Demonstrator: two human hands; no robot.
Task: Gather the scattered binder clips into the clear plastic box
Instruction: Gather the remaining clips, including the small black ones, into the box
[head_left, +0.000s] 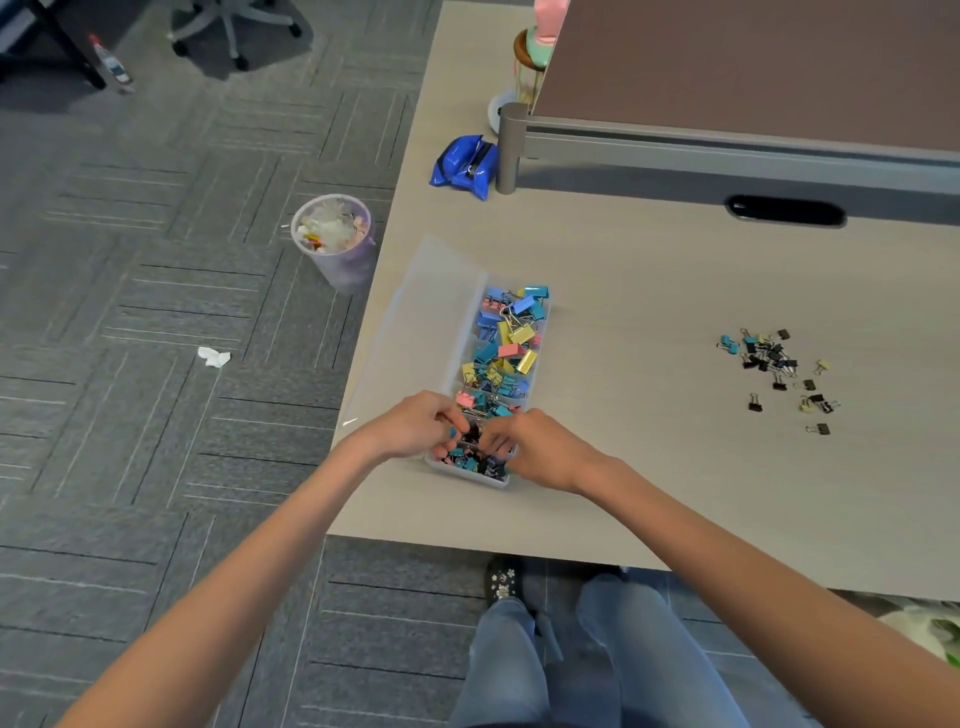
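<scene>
- Head view: the long clear plastic box (470, 477) lies open near the left edge of the pale wooden table (649, 467), with its clear hinged lid (415, 322) folded out to the left. It is already well filled with coloured binder clips (506, 343), larger ones at the far end and smaller ones at the near end.
- The small scattered binder clips (774, 364), black, blue and yellow, lie in 1 loose group on the table, well apart from the box, on the right side.
- The left hand (415, 423) and the right hand (543, 449) are held close together over the near end of the box, with the fingers curled down among the small clips. Whether a clip is pinched by either hand cannot be told, because the fingertips are hidden.
- Each clip is judged to be light, stiff and springy, with smooth painted metal that may slip. It is best taken by the body, between thumb and finger. The thin wire handles may tangle together.
- The box is judged to be light, so it may slide when pushed.
- The bottom of the box is covered by clips. The scattered clips overlap and are too small to be counted.
</scene>
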